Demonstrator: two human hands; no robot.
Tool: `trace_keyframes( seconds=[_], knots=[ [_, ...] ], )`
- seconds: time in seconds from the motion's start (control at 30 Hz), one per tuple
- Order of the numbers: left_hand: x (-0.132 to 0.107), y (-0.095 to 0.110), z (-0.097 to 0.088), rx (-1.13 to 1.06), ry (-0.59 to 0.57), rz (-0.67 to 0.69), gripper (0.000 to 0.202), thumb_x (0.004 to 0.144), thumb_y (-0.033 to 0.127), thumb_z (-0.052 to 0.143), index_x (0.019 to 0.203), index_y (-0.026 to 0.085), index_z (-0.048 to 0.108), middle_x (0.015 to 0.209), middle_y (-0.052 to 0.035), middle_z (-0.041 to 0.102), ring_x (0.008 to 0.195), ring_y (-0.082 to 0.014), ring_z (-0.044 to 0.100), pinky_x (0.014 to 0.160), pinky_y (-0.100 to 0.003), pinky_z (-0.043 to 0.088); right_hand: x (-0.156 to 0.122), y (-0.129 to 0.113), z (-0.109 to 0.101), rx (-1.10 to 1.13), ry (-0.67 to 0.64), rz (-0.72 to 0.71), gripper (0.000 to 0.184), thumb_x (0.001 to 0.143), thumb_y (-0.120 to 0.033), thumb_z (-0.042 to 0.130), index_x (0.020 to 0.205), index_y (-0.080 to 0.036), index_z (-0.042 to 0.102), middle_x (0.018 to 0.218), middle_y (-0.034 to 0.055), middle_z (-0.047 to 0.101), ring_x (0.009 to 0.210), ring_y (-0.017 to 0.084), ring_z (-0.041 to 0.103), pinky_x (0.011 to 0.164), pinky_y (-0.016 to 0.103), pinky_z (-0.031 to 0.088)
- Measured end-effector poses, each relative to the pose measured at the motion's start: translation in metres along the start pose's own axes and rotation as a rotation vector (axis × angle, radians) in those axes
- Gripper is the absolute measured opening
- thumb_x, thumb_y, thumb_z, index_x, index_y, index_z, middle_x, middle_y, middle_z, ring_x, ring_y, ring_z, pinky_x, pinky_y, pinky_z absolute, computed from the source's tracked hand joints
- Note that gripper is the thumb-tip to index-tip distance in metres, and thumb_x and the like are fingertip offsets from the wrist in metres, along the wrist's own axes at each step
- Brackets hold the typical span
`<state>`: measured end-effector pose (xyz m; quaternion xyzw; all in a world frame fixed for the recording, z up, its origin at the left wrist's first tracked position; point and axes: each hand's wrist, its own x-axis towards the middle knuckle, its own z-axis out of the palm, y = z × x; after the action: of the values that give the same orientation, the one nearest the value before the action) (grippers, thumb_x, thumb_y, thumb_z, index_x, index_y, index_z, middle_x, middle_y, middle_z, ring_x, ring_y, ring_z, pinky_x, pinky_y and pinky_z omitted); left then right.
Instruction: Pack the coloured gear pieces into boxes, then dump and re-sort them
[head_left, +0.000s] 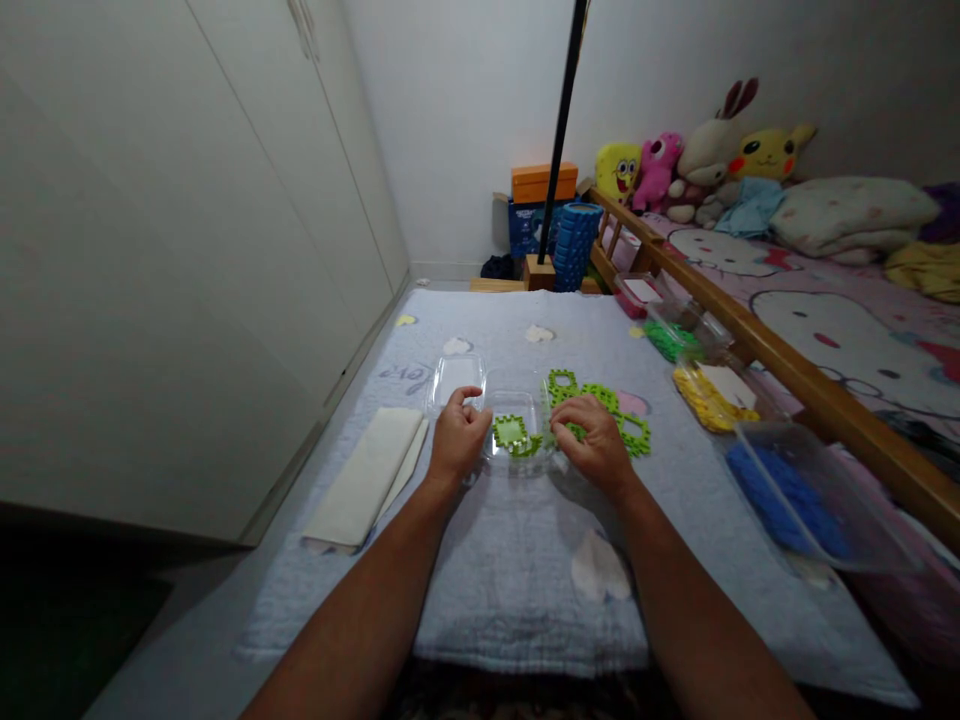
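A small clear plastic box (517,412) sits on the pale blue blanket (510,560) in front of me, with green square puzzle pieces (513,434) inside it. My left hand (457,440) rests against the box's left side, fingers curled and the forefinger stretched along its rim. My right hand (596,440) is at the box's right side, fingers bent down over loose green pieces (600,398) that lie spread on the blanket. The box's clear lid (454,380) lies just behind my left hand.
A folded cream cloth (367,475) lies at the left. Along the right stand clear tubs of blue pieces (787,500), yellow pieces (709,398) and green pieces (671,340), beside a wooden bed rail (787,365). A black pole (561,130) rises behind; white wardrobe doors stand at left.
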<state>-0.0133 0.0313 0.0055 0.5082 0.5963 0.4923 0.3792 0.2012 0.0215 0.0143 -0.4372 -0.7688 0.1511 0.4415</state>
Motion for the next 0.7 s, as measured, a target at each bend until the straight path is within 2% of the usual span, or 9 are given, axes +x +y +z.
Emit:
trace_keyframes(
  seconds=[0.13, 0.27, 0.43, 0.5, 0.6, 0.7],
  knots=[
    [0.001, -0.002, 0.000, 0.003, 0.000, 0.003, 0.033, 0.075, 0.031, 0.060, 0.105, 0.019, 0.060, 0.051, 0.0117, 0.038, 0.047, -0.0105, 0.037, 0.051, -0.021, 0.028, -0.002, 0.003, 0.003, -0.067, -0.020, 0.012, 0.011, 0.083, -0.022, 0.061, 0.084, -0.024, 0.073, 0.099, 0.0064, 0.073, 0.101, 0.026, 0.060, 0.096, 0.045, 0.041],
    [0.001, -0.005, 0.001, -0.002, -0.007, 0.001, 0.034, 0.076, 0.032, 0.061, 0.107, 0.019, 0.060, 0.052, 0.0116, 0.039, 0.048, -0.0105, 0.038, 0.052, -0.021, 0.030, -0.005, 0.003, 0.011, -0.136, -0.038, 0.017, 0.023, 0.082, -0.022, 0.062, 0.100, -0.024, 0.076, 0.122, 0.0087, 0.069, 0.119, 0.029, 0.053, 0.105, 0.050, 0.035],
    [0.001, -0.004, 0.000, 0.007, -0.001, 0.004, 0.034, 0.076, 0.031, 0.061, 0.107, 0.019, 0.061, 0.052, 0.0112, 0.039, 0.048, -0.0106, 0.038, 0.053, -0.021, 0.030, -0.003, 0.022, 0.003, -0.233, 0.086, 0.128, 0.026, 0.082, -0.015, 0.053, 0.094, -0.023, 0.074, 0.114, 0.0083, 0.070, 0.112, 0.028, 0.055, 0.104, 0.048, 0.036],
    [0.001, -0.003, 0.000, 0.002, 0.001, 0.005, 0.034, 0.075, 0.031, 0.061, 0.107, 0.019, 0.062, 0.052, 0.0111, 0.039, 0.048, -0.0107, 0.038, 0.052, -0.021, 0.029, -0.003, 0.032, -0.002, -0.296, 0.094, 0.184, 0.028, 0.080, -0.012, 0.053, 0.094, -0.024, 0.074, 0.111, 0.0078, 0.071, 0.110, 0.028, 0.055, 0.102, 0.048, 0.036],
    [0.000, -0.003, 0.000, -0.002, 0.008, 0.010, 0.034, 0.075, 0.030, 0.061, 0.107, 0.019, 0.061, 0.052, 0.0110, 0.040, 0.048, -0.0107, 0.038, 0.053, -0.021, 0.030, -0.007, 0.042, -0.004, -0.410, 0.037, 0.255, 0.028, 0.076, -0.014, 0.059, 0.098, -0.023, 0.074, 0.109, 0.0095, 0.072, 0.107, 0.031, 0.053, 0.098, 0.049, 0.035],
    [0.000, -0.004, 0.000, 0.003, 0.019, 0.010, 0.033, 0.075, 0.029, 0.060, 0.106, 0.018, 0.061, 0.052, 0.0115, 0.038, 0.048, -0.0106, 0.037, 0.053, -0.021, 0.030, -0.012, 0.044, -0.002, -0.489, -0.070, 0.267, 0.031, 0.075, -0.019, 0.064, 0.104, -0.023, 0.074, 0.107, 0.0108, 0.071, 0.104, 0.032, 0.052, 0.094, 0.048, 0.036]
  ],
)
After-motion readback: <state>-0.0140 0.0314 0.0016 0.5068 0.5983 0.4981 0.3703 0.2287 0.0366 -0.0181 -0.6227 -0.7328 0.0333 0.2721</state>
